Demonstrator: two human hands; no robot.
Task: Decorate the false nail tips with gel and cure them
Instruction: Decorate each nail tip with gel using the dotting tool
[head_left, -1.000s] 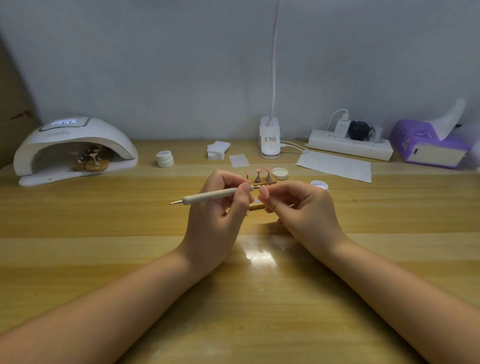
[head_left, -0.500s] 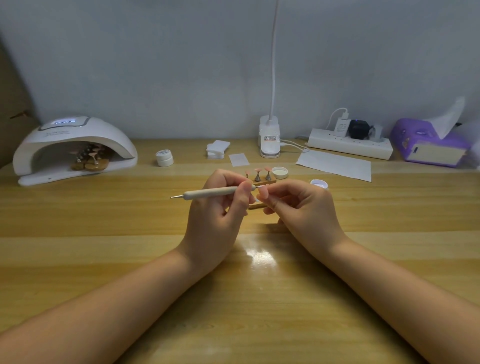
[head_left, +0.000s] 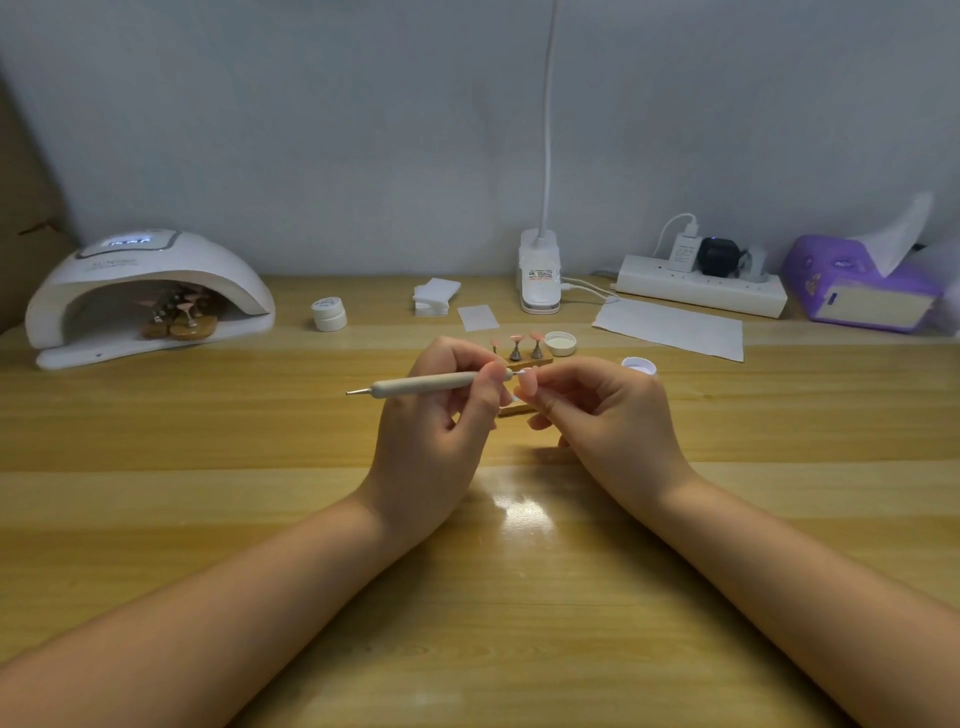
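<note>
While the left hand (head_left: 436, 415) pinches the slim cream-coloured dotting pen with metal ball tips (head_left: 426, 385) between thumb and forefinger, the shaft lies nearly level, its free tip toward 9 o'clock and its working tip toward 3 o'clock. The right hand (head_left: 602, 410) has its fingers curled in; thumb and forefinger seem to pinch a small pale pink false nail tip (head_left: 529, 383), though the grip is partly hidden. The working tip meets or nearly meets the nail; contact cannot be confirmed.

Judgement: gel is being dotted onto the held nail. Best done with both wrists braced on the striped light-wood table (head_left: 208, 467), light touches only, nail kept level so gel does not run.

From the hands, at 12 o'clock and just beyond, stands a small wooden holder with pink nail tips on metal stands (head_left: 524, 347); another wooden base (head_left: 514, 410) shows below the fingers. An open white gel jar (head_left: 560, 343) sits just right of the holder, and a second small white pot (head_left: 639, 365) at 1 o'clock. Far out at 10 o'clock, the white arched curing lamp (head_left: 150, 270), display lit, shelters more nail tips on stands (head_left: 182, 317). A closed white jar (head_left: 329, 313) sits at 11 o'clock.
</note>
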